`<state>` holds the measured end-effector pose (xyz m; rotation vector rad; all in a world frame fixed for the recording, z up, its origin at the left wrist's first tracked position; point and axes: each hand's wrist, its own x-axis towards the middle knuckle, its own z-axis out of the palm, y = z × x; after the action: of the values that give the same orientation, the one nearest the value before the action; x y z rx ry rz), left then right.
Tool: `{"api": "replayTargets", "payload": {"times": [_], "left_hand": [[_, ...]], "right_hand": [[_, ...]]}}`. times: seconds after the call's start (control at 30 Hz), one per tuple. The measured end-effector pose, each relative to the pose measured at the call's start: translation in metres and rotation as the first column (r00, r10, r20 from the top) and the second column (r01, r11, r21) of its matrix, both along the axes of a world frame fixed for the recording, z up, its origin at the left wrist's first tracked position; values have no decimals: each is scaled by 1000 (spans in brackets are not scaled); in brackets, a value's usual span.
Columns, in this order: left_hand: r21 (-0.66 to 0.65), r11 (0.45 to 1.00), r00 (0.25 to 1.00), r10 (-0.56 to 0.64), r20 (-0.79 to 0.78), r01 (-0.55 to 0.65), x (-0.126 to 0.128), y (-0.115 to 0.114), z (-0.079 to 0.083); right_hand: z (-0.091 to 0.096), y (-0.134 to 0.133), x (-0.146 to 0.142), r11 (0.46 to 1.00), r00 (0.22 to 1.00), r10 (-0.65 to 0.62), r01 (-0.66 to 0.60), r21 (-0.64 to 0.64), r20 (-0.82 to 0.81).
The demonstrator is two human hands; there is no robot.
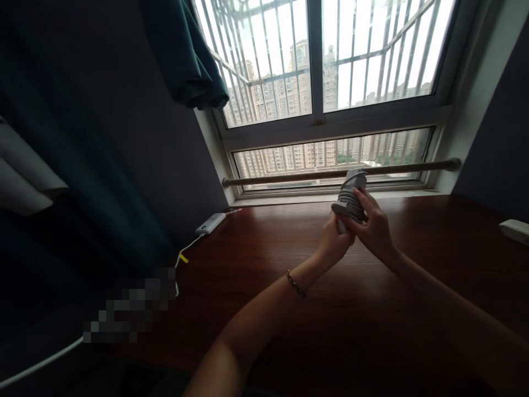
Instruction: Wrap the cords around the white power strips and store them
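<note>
Out over the far part of the wooden surface, both hands meet at a pale grey device with a cord wound round it in several turns [349, 199]. Its exact kind I cannot make out. My left hand [335, 238] is closed round its lower, handle-like part, with a dark bracelet on that wrist. From the right, my right hand [375, 226] has its fingers pressed against the wound cord and the device's side. Part of the device is hidden behind the fingers.
Under the hands spreads the dark red-brown wooden surface [256, 264]. A white power strip [210, 223] with a white cable lies at its left edge. Beyond stands a barred window with a horizontal rail [289, 177]. A teal curtain [185, 60] hangs left; a white object [516, 230] sits far right.
</note>
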<state>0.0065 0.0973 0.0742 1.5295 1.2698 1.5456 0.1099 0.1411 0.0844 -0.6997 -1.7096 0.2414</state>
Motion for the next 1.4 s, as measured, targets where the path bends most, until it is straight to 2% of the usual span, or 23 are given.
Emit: {"api": "replayTargets", "payload": {"times": [0.13, 0.2, 0.23, 0.27, 0.33, 0.4, 0.43, 0.5, 0.57, 0.63, 0.73, 0.87, 0.97, 1.1, 1.17, 1.3, 1.4], "left_hand": [[84, 996, 1000, 8, -20, -6, -13, 5, -21], [91, 996, 999, -22, 50, 17, -16, 8, -31], [85, 995, 989, -56, 137, 45, -16, 11, -37], [69, 994, 962, -102, 252, 87, -17, 14, -42], [20, 982, 856, -173, 487, 187, -18, 19, -54], [-39, 962, 752, -185, 633, 270, -22, 24, -65], [-68, 952, 722, -177, 669, 297, -26, 27, -70], [-108, 936, 679, -159, 717, 334, -36, 31, -78], [-138, 923, 652, -142, 745, 359, -45, 34, -84], [-166, 907, 638, -134, 758, 387, -52, 38, -89], [-200, 882, 629, -131, 766, 427, -55, 42, -94], [-213, 869, 640, -144, 755, 446, -53, 44, -97], [-186, 897, 678, -154, 719, 401, -51, 44, -98], [-125, 965, 768, -100, 632, 229, -44, 42, -101], [-85, 988, 813, -56, 580, 128, -40, 41, -102], [6, 1000, 889, -19, 457, 18, -32, 34, -98], [17, 996, 937, 74, 340, -84, -27, 27, -95]], "right_hand": [[-21, 3, -13, 998, 998, -55, 55, 26, -6], [-33, 7, -17, 996, 997, -72, 73, 52, -14], [-40, 11, -18, 996, 997, -72, 72, 61, -7], [-47, 14, -19, 996, 998, -69, 69, 59, 3], [-63, 21, -19, 998, 998, -63, 62, 6, 12], [-81, 26, -21, 992, 998, -60, 57, -115, -27], [-90, 27, -23, 980, 997, -49, 36, -196, -63], [-107, 27, -28, 924, 989, 8, -65, -376, -149], [-119, 26, -34, 822, 973, 132, -214, -528, -190], [-125, 26, -39, 737, 948, 242, -319, -596, -207], [-125, 28, -40, 679, 915, 286, -404, -613, -286], [-120, 31, -38, 636, 876, 311, -479, -604, -368], [-118, 30, -37, 602, 832, 349, -552, -577, -432], [-119, 32, -38, 542, 755, 400, -652, -531, -519], [-119, 33, -38, 549, 761, 393, -644, -533, -516], [-114, 29, -36, 567, 775, 391, -628, -533, -497], [-107, 23, -36, 507, 725, 452, -688, -519, -520]]}}
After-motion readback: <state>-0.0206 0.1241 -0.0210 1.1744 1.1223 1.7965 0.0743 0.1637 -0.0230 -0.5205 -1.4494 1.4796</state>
